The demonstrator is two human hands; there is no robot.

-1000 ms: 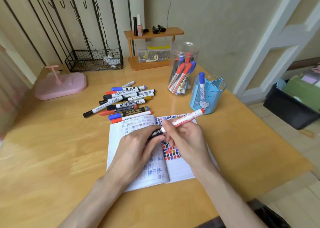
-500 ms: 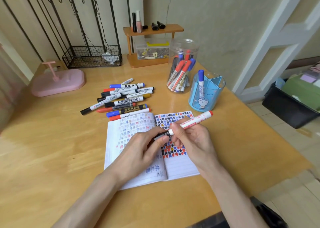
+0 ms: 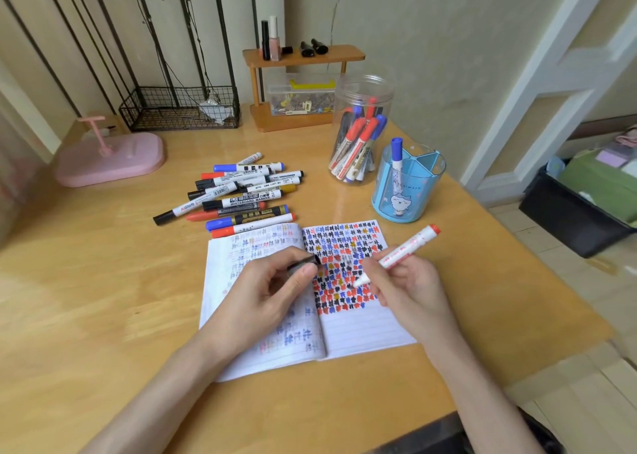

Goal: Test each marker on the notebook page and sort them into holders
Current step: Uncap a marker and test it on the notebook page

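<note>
An open notebook (image 3: 362, 329) lies on the wooden desk, its right page covered with black, blue, red and yellow test marks. My right hand (image 3: 408, 286) grips a white marker with a red end (image 3: 406, 252), uncapped, tip pointing down over the marks. My left hand (image 3: 272, 288) rests on the left page and pinches a dark cap (image 3: 303, 262). Several loose markers (image 3: 238, 195) lie in a pile behind the notebook. A clear jar (image 3: 362, 88) holds several markers. The blue divided holder (image 3: 413, 191) holds one blue-capped marker (image 3: 397, 164).
A pink stand (image 3: 113, 158) sits at the back left beside a black wire basket (image 3: 179, 110). A small wooden shelf (image 3: 303, 57) with bottles and a clip box stands at the back. The desk's right edge drops to the floor, where a dark bin (image 3: 572, 219) stands.
The cap has come off the marker: my left hand drew it away to the left, while my right hand moved right and tilted the bare tip down toward the page.
</note>
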